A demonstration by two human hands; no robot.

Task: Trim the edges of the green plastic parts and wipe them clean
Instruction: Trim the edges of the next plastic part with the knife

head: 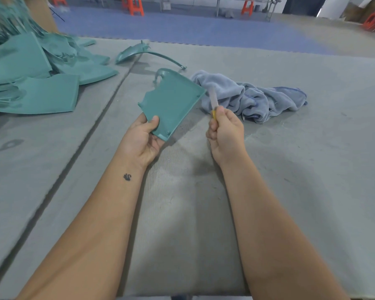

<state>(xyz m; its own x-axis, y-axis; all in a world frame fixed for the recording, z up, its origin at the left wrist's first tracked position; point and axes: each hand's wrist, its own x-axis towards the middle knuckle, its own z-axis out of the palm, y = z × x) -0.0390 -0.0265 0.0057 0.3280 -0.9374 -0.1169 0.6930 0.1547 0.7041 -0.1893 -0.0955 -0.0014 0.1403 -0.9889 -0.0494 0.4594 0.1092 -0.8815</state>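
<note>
My left hand point(144, 140) grips the near corner of a flat green plastic part point(171, 101), thumb on top, holding it up above the grey mat. My right hand point(225, 131) is curled round a utility knife point(213, 100) with a yellow handle. Its blurred blade points up, close to the part's right edge. A crumpled blue-grey cloth point(258, 97) lies on the mat just behind and to the right of the knife.
A pile of green plastic parts point(37, 74) fills the far left of the mat. A curved green part point(139, 51) lies behind the held one. A dark seam point(91, 131) runs diagonally across the grey mat point(290, 169). Orange stools point(134, 5) stand on the floor beyond.
</note>
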